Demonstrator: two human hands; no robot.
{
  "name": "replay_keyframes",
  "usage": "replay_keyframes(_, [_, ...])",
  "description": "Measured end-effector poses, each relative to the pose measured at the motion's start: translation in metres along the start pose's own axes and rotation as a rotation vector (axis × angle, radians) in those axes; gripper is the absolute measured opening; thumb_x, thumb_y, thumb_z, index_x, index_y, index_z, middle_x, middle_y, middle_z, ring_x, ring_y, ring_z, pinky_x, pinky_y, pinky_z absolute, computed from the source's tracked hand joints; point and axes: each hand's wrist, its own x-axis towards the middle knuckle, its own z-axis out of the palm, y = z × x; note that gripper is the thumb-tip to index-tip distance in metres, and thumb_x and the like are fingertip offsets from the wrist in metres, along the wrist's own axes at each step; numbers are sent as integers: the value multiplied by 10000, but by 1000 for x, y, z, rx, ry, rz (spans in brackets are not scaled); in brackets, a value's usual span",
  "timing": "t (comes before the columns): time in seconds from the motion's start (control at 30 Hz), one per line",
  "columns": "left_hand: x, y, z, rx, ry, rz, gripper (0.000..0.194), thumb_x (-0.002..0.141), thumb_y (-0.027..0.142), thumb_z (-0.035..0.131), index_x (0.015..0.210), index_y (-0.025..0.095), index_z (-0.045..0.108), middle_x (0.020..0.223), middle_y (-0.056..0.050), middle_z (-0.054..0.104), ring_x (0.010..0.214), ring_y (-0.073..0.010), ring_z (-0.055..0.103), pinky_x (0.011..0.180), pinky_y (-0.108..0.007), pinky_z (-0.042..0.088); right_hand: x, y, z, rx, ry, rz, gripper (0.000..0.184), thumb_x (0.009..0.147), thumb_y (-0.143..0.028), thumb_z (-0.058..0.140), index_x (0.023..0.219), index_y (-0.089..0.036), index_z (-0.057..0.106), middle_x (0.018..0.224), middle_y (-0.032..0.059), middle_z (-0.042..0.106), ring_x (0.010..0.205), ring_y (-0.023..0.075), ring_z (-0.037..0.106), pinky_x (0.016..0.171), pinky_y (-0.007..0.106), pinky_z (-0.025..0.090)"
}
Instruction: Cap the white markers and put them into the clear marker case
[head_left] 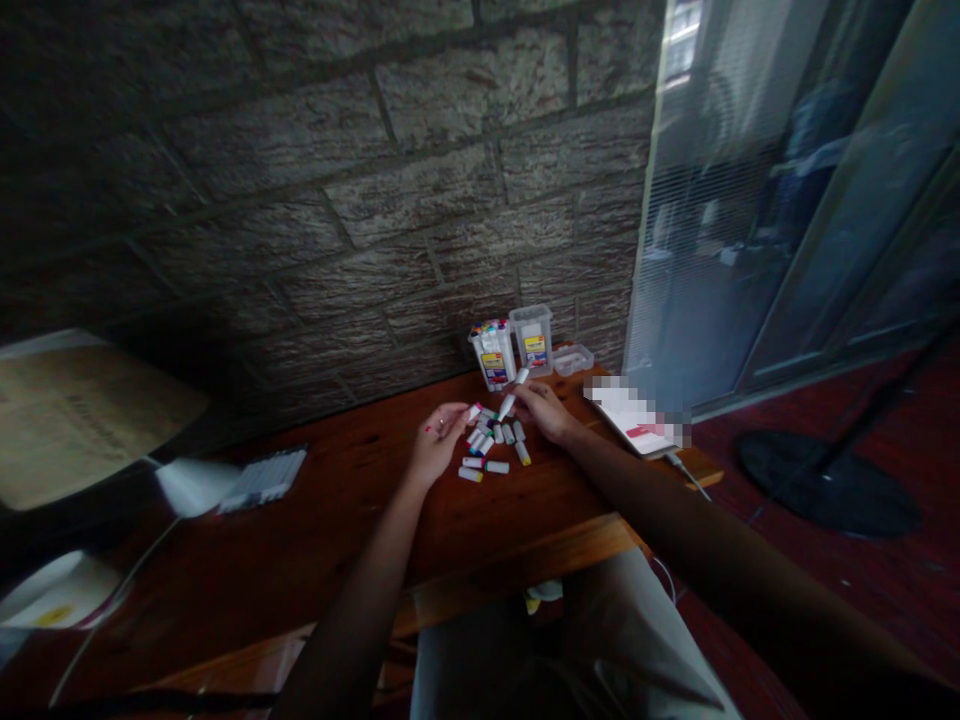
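Observation:
My right hand [546, 410] is closed on a white marker [514, 392], held slanted with its tip down toward a heap of several marker caps [491, 445] on the wooden table [315, 540]. My left hand [439, 440] is beside the heap, its fingers pinched on a small cap with a pink end [474, 411]. Behind the heap stand two clear plastic boxes: the left box [493, 355] is full of coloured markers, the right box [532, 338] looks almost bare inside. A clear lid [573, 359] lies to their right.
A row of white markers [262, 478] lies on the table's left part next to a white sheet [191, 485]. A blurred pad with a cable [637, 420] sits at the right edge. A brick wall stands behind; a black stand base [825, 480] is on the floor.

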Motion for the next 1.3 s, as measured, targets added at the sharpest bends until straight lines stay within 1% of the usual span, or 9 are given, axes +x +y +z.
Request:
replay_keyframes(0.13, [2, -1, -2, -109, 96, -24, 577, 848, 454, 615, 1360, 238, 460, 1044, -69, 672, 835, -153, 661, 664, -244, 512, -1, -2, 2, 7, 14, 10, 257, 624, -415, 674, 668, -168, 619, 553, -23, 559, 507, 90, 467, 484, 217, 322])
replay_keyframes(0.23, [2, -3, -2, -157, 78, -89, 621, 859, 487, 576, 1412, 252, 420, 979, -57, 659, 777, -138, 644, 656, -245, 507, -3, -2, 4, 27, 43, 30, 256, 608, -408, 699, 674, -170, 631, 573, -17, 578, 534, 98, 497, 506, 219, 359])
replay_keyframes(0.37, [3, -6, -3, -235, 77, -137, 495, 864, 475, 539, 1278, 205, 571, 787, -20, 619, 668, -116, 593, 664, -262, 496, 1, -5, 10, 57, 39, 8, 281, 632, -433, 701, 623, -174, 593, 520, -31, 522, 471, 78, 434, 450, 210, 305])
replay_keyframes(0.5, [6, -9, -11, -389, 211, -215, 442, 802, 508, 606, 1102, 188, 659, 746, -12, 593, 614, -97, 549, 624, -251, 472, 19, -17, 26, -23, 12, -75, 431, 683, -554, 664, 531, -199, 472, 431, -54, 379, 398, 67, 289, 396, 236, 200])
replay_keyframes(0.7, [3, -8, -24, -517, 241, -261, 509, 748, 492, 695, 1201, 281, 596, 879, -2, 600, 694, -84, 557, 708, -250, 462, 29, -19, 48, -119, 88, -236, 455, 686, -626, 646, 620, -201, 499, 522, -48, 430, 492, 88, 386, 460, 235, 291])
replay_keyframes(0.83, [3, -5, -28, -498, 226, -228, 540, 835, 499, 590, 1346, 376, 464, 805, 17, 562, 675, -100, 531, 720, -267, 456, 20, -1, 40, 22, 32, -97, 445, 666, -593, 687, 613, -201, 483, 486, -66, 391, 427, 66, 318, 410, 229, 226])
replay_keyframes(0.93, [5, -4, -27, -482, 207, -199, 485, 869, 512, 542, 1325, 354, 492, 727, 21, 512, 639, -110, 497, 715, -277, 446, 17, 6, 34, 57, -36, 1, 465, 615, -595, 738, 604, -189, 514, 432, -73, 370, 377, 54, 285, 379, 225, 166])
replay_keyframes(1.17, [4, 6, -22, -796, 173, -280, 225, 823, 373, 668, 1005, 241, 646, 734, 30, 507, 614, -75, 457, 697, -245, 421, 16, 4, 38, 43, -55, -40, 489, 584, -612, 768, 618, -155, 597, 449, -51, 441, 393, 47, 336, 368, 199, 215])
replay_keyframes(1.3, [2, 14, -20, -884, 146, -279, 321, 794, 292, 706, 1106, 263, 635, 739, 34, 527, 605, -71, 461, 663, -235, 413, 16, 1, 36, 77, -6, -37, 468, 574, -584, 786, 611, -152, 611, 467, -43, 471, 409, 47, 366, 376, 188, 243])
